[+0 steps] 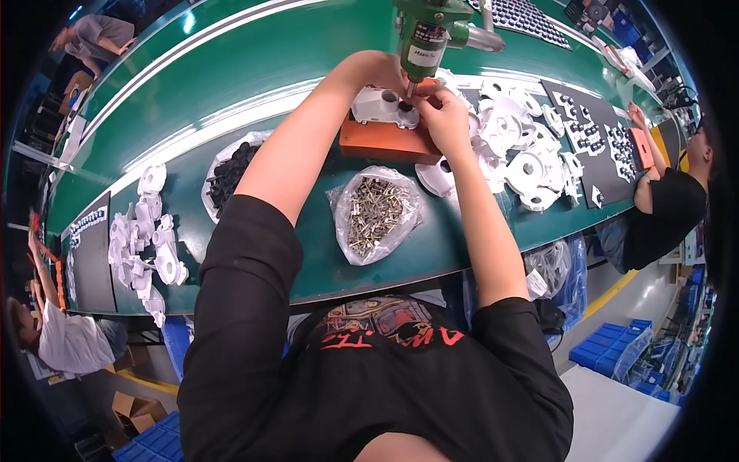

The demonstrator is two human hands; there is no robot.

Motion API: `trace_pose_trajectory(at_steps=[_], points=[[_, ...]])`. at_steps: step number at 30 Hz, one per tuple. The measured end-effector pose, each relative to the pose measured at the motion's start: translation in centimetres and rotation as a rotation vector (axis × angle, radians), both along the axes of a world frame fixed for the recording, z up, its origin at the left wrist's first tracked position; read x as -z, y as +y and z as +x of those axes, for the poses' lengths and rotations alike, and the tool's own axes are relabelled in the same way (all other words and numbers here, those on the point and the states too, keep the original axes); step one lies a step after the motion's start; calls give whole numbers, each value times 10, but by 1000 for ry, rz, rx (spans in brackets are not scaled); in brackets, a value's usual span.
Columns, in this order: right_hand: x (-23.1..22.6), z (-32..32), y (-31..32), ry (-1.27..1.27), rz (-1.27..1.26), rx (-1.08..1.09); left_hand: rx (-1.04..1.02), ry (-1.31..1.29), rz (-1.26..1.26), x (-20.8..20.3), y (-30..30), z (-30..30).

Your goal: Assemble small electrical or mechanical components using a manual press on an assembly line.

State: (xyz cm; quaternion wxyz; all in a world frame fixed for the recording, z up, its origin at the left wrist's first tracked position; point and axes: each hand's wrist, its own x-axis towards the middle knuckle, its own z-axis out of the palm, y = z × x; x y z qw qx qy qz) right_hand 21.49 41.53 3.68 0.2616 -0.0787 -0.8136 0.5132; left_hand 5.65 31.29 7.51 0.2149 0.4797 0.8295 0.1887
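Under the green press (425,50), a white plastic housing (377,108) sits on an orange block fixture (389,140). A small black part (406,108) stands at the housing's right end, below the press tip. My left hand (385,71) reaches over the housing's far side, its fingertips beside the press tip and partly hidden. From the right, my right hand (445,114) comes to the same spot with fingers bent and closed together. Whatever it pinches is too small to make out. In front of the fixture lies a clear plastic bag of metal pins (376,215).
White plastic housings (519,146) are heaped on the right, with more white parts (146,239) on the left. A bag of black parts (231,173) lies beside my left forearm. Black mats (593,146) hold small assemblies. Co-workers sit at both sides; another person (96,38) is across the bench.
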Motion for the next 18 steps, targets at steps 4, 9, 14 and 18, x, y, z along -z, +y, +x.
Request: trace_pose_trajectory(at_steps=[4, 9, 14, 18], points=[[-1, 0, -2, 3, 74, 18, -115, 61, 347, 13, -20, 17], [7, -4, 2, 11, 250, 46, -360, 35, 479, 1, -65, 89], [1, -3, -4, -8, 227, 52, -209, 147, 568, 30, -84, 109], [2, -4, -3, -52, 246, 60, -211, 351, 522, 40, -83, 119]])
